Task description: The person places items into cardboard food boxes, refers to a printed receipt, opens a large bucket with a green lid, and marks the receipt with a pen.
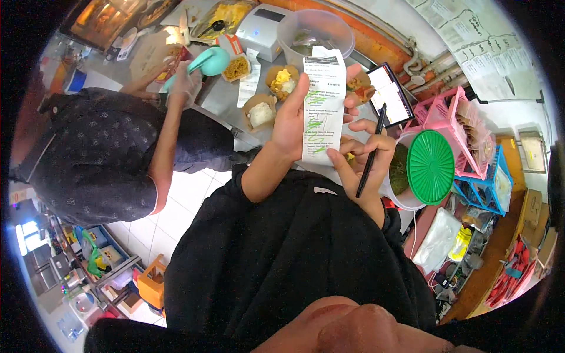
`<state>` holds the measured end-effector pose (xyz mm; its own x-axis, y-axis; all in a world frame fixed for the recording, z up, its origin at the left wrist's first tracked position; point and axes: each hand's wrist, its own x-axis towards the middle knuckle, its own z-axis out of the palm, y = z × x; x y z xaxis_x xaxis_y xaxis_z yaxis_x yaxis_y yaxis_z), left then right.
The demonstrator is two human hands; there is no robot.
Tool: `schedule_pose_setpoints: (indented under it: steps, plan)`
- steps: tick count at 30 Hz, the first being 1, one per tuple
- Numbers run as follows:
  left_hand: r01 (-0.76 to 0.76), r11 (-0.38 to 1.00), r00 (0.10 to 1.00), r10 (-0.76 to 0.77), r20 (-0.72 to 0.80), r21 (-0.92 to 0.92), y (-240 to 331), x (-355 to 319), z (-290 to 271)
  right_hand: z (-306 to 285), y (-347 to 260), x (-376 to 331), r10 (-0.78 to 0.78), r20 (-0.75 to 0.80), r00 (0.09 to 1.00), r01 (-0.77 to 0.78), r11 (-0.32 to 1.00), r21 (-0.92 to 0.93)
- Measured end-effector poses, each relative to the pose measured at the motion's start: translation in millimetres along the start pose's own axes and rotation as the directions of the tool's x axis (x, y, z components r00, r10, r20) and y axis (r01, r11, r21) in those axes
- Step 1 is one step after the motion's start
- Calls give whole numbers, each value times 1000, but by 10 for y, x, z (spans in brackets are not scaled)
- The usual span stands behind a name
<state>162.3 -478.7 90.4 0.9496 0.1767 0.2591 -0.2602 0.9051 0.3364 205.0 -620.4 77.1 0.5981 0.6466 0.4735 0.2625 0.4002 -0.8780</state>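
A long white paper receipt with green pen marks is held up in front of me. My left hand grips its left side, fingers behind the paper and thumb along the edge. My right hand holds a black pen, tip end pointing up, and its fingers also touch the receipt's lower right edge. Beyond the paper, open cardboard food boxes stand on the steel counter: one with white rice, one with yellow topping, and another box partly hidden by my left fingers.
A co-worker at left holds a turquoise ladle-like tool in a gloved hand. A tablet, green lid and pink basket stand right. A clear tub and white printer-like machine stand behind.
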Motion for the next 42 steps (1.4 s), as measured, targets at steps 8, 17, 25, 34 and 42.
schedule_pose_setpoints:
  steps: [8,17,25,34,42]
  plan:
    - [-54,998,996,56,-68,38,330,-155,-73,273,199,32,-46,77,996,56,989,-134]
    - [-71,996,996,74,56,-45,709,-336,-302,613,207,161,-188,171,967,238,903,-357]
    - [-83,996,996,83,-23,35,911,-430,-431,900,360,309,-332,290,897,436,767,-470]
    - [-83,996,991,79,-109,-39,1205,-809,-809,1323,568,168,-163,422,892,360,820,-444]
    - [-168,986,952,164,-260,6,1467,-1233,-1120,1487,715,57,-198,626,754,516,769,-377]
